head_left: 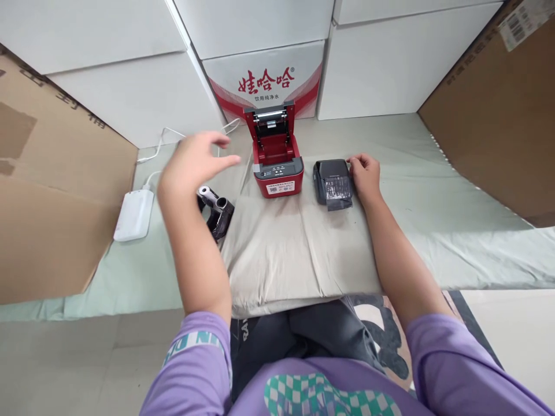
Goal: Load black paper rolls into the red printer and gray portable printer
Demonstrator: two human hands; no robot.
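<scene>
My left hand (195, 159) is raised above the cloth, slightly blurred, its thumb and fingers apart with nothing between them. Below it lie dark rolls of tape or ribbon (217, 211) with hollow cores, partly hidden by my forearm. A red and black label printer (277, 153) stands in the middle with its lid up and its inner bay showing. To its right is a smaller black printer (332, 180) with a dark, shiny strip over its front. My right hand (365, 173) rests against that printer's right side, fingers curled; whatever they may hold is hidden.
White boxes (368, 69) and a printed red-and-white carton (264, 81) line the back. Brown cardboard panels (56, 190) stand at both sides. A white charger block (134, 215) with a cable lies left. A wrinkled pale green cloth (433, 231) covers the surface.
</scene>
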